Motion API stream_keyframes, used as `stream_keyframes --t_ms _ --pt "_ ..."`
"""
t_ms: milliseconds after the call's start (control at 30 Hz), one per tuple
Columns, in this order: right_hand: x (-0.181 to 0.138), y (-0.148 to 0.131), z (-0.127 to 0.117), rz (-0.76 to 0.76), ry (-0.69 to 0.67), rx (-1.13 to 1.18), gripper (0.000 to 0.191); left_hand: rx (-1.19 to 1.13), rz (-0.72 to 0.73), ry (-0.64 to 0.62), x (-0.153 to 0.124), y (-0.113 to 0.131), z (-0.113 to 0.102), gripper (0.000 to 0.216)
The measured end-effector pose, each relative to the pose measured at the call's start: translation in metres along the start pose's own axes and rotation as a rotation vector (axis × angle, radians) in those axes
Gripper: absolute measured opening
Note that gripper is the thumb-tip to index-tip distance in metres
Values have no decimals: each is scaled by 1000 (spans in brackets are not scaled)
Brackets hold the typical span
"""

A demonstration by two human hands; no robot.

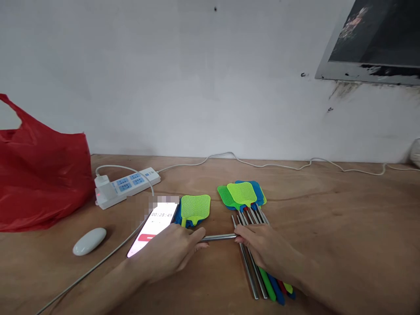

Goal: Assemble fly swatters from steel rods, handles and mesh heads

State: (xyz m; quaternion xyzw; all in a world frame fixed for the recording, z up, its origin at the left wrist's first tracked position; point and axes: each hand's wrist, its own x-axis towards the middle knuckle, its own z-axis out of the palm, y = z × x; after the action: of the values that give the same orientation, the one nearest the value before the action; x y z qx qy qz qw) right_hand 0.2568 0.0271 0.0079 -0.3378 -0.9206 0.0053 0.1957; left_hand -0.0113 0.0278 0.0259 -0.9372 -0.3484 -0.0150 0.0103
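A thin metal rod [218, 237] lies level between my two hands. My left hand [173, 251] pinches its left end, and my right hand [262, 247] pinches its right end. Just beyond my left hand lies a yellow-green fly swatter head [195, 207] on top of blue ones. Under and beyond my right hand lies a bundle of several fly swatters [244, 194] with green and blue heads, metal shafts and coloured grips [274, 288].
A lit phone [153, 227] showing a timer lies left of my left hand. A white power strip [126, 184] with cables, a white oval mouse [89, 241] and a red plastic bag [39, 179] are at the left. The wooden table [344, 227] meets a white wall.
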Motion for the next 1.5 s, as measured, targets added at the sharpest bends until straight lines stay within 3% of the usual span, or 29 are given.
stream_keyframes --t_ms 100,233,467,633,800,967,1233,1500 --pt "-1 3 4 12 -41 18 22 19 -40 -40 1 4 0 31" --pt "-4 13 3 32 12 136 15 0 -77 -52 2 4 0 27" --pt "-8 19 8 42 121 232 31 -23 -88 -19 0 2 12 29" --pt "-13 12 11 48 177 277 31 -52 -82 -35 0 7 17 27" --pt "-13 10 6 219 148 417 32 -120 -100 26 1 12 15 33" --pt "-7 16 9 440 301 717 39 -278 -72 103 1 18 8 31" --pt "-5 7 19 520 294 880 42 -317 0 37 -2 24 15 22" --pt "-6 21 14 646 481 880 39 -331 -180 104 -2 24 23 26"
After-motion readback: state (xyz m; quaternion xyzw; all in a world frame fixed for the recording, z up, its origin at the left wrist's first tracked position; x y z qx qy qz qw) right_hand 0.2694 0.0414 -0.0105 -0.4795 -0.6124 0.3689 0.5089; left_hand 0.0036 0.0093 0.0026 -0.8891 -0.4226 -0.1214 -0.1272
